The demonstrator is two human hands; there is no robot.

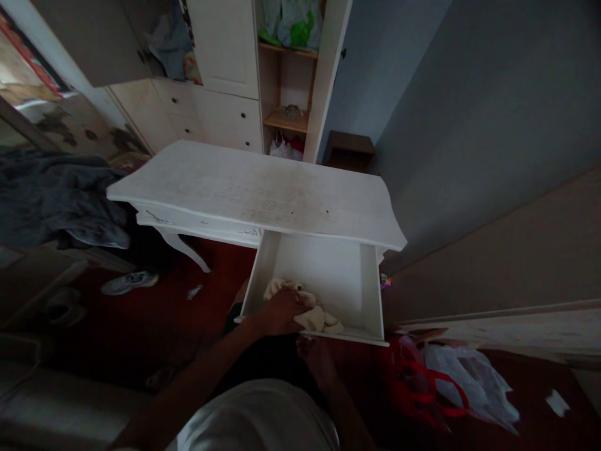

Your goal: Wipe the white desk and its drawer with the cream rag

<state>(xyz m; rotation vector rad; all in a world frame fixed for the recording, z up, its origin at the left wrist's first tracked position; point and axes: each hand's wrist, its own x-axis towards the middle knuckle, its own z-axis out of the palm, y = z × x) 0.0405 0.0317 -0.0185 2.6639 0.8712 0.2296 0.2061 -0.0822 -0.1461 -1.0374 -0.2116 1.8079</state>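
A white drawer [328, 263] is pulled out from the right side of a white table [225, 175] with curved legs. Inside its front left corner lies a crumpled cream cloth [319, 318]. My left hand [284, 310] reaches over the drawer's front left and presses down on the cloth, its fingers closed over it. Just below the drawer's front edge is my right hand [317, 357], with curled fingers close to the front panel. Shadow hides what those fingers hold, if anything.
Left of the table hangs a dark grey garment [61, 194], with a shoe [130, 283] on the red floor. Red and white bags [469, 376] lie at the right by the wall. Behind stands a white wardrobe [225, 50] with open shelves.
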